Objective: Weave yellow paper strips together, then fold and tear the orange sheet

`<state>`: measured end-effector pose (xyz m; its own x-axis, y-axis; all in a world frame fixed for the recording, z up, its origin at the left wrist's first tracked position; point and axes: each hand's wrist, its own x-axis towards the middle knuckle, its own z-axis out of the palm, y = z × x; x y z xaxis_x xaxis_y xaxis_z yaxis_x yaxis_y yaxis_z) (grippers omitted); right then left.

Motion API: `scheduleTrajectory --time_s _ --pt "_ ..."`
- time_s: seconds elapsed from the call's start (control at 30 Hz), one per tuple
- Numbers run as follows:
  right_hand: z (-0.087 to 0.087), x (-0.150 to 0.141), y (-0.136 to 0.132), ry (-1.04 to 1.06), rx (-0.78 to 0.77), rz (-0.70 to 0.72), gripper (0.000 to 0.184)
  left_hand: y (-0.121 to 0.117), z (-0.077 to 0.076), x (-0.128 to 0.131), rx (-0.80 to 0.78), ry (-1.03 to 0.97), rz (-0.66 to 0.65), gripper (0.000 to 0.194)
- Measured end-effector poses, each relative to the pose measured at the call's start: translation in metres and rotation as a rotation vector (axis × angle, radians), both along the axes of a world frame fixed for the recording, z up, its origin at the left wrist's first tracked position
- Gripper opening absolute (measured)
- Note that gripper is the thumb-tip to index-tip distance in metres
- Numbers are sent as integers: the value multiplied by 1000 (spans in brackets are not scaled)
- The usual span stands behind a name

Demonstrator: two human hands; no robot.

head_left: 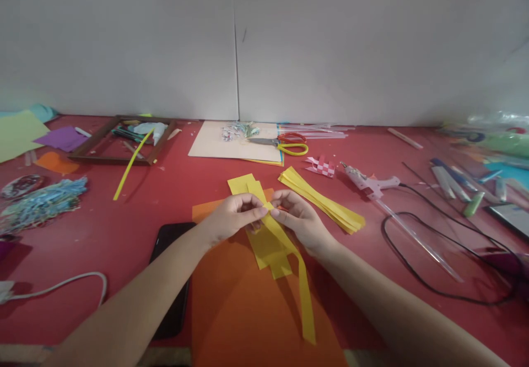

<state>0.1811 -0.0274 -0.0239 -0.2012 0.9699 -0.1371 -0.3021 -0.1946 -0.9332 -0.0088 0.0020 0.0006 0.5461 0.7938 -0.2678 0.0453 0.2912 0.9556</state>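
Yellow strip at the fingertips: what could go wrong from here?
The yellow strip, pinched by the left hand and right hand, could crease along its long free tail.
The loose yellow strips lie near the right hand and might scatter if brushed.
The left forearm crosses the black phone in this view, so it might nudge it.

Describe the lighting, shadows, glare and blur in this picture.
Head view: muted light on the pale wall; head view: shadow on the orange paper beside the yellow strip; head view: glare along the clear stick; head view: plastic-wrapped items smeared, softer than the left hand and right hand.
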Motion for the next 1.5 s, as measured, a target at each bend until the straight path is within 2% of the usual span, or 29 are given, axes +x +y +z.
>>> scheduleTrajectory --time_s 0.17,0.27,0.33,0.53,0.67,0.8,0.9,1.07,1.37,1.5 --pt "7 0 -1 60 -80 59 41 2 2 1 -108 -10 131 36" --pt "10 -1 -2 72 -99 71 44 3 4 1 -149 -2 156 35" --pt "9 -1 -3 64 -108 73 44 2 5 1 -137 41 127 35" --pt "2 -1 -4 -85 -49 68 38 -1 4 0 -26 261 -78 40" --pt "0 0 -2 -123 -40 86 38 -1 2 -1 8 233 -65 37" --pt "1 0 0 -85 -7 6 36 -1 3 -1 19 163 -43 34" --pt "3 0 0 -90 -54 -26 33 -1 5 -1 34 152 -31 31" --pt "7 -1 -1 -114 -135 11 32 -1 6 -1 63 170 -80 30" --pt "7 0 -1 -99 -109 33 34 -3 6 -2 61 194 -107 26" --pt "4 1 -2 -177 -26 33 32 -3 5 -2 58 205 -123 22"
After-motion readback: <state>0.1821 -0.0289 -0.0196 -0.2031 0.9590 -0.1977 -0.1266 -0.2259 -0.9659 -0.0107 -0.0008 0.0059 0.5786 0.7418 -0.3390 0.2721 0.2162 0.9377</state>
